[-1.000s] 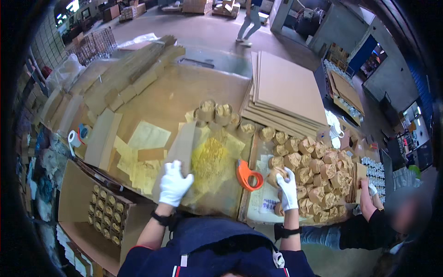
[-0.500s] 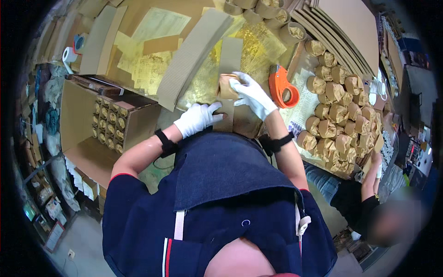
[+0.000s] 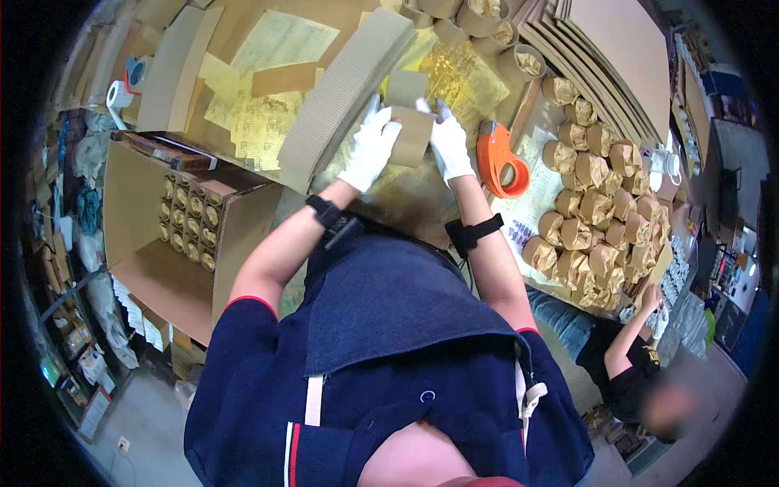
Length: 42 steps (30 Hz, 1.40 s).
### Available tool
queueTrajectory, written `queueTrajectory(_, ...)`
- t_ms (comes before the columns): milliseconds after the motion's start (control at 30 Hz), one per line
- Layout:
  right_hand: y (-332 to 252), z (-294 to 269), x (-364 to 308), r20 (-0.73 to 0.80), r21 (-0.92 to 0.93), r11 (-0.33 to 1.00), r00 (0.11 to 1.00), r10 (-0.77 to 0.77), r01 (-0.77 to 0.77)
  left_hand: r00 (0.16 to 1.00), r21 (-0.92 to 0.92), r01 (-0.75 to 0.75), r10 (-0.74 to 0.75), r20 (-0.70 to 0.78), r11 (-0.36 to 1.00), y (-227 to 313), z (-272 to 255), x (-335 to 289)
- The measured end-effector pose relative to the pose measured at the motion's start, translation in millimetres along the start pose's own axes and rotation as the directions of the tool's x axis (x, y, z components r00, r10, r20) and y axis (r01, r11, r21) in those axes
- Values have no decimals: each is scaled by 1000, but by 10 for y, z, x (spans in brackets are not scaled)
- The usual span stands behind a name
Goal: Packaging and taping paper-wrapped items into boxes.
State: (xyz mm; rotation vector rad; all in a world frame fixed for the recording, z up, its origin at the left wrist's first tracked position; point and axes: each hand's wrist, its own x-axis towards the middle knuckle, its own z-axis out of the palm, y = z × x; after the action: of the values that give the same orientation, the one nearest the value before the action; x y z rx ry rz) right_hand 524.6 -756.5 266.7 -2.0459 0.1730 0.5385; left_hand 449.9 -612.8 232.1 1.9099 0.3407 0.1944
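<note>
A brown cardboard-wrapped roll (image 3: 412,138) lies on its side at the middle of the worktable, on a corrugated cardboard strip (image 3: 406,88) whose flat end shows beyond it. At its left end my left hand (image 3: 369,152), in a white glove, is closed on it. My right hand (image 3: 449,144), gloved too, grips the opposite end. Whatever the roll has inside is hidden. Just right of my right hand rests an orange tape dispenser (image 3: 501,161). To the left, a stack of long corrugated strips (image 3: 341,101) slants across the table.
Many brown paper-wrapped bundles (image 3: 596,170) stand at the right, with flat cardboard sheets (image 3: 621,57) behind them. An open carton (image 3: 158,280) at the left holds rows of cylindrical pieces. Cardboard tubes (image 3: 519,61) stand far back. A co-worker (image 3: 625,357) is at the lower right.
The paper-wrapped bundle in my right hand has gone down onto the strip, which is now wrapped around it. My left hand has moved up and forward to grip the roll's left end.
</note>
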Motion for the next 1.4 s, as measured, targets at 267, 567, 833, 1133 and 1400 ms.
queueTrajectory(267,400,-87,69,-208,-144,949,929,-305,279,990,-59,123,-127,-65,991,448,391,135)
queueTrajectory(567,-196,-319,-379,-131,-628,729,886,-445,273,946,238,-324,307,107,916,260,44,-23)
queueTrajectory(833,375,-209,-319,22,-733,574,857,-515,364,917,555,-365,185,353,748,490,148,-96)
queueTrajectory(1133,83,-949,-860,-51,-586,795,971,-232,159,855,416,-426,208,475,803,508,231,-174)
queueTrajectory(1400,866,-1087,-619,-204,-918,395,890,-408,-29,845,579,-462,135,517,672,737,294,-327)
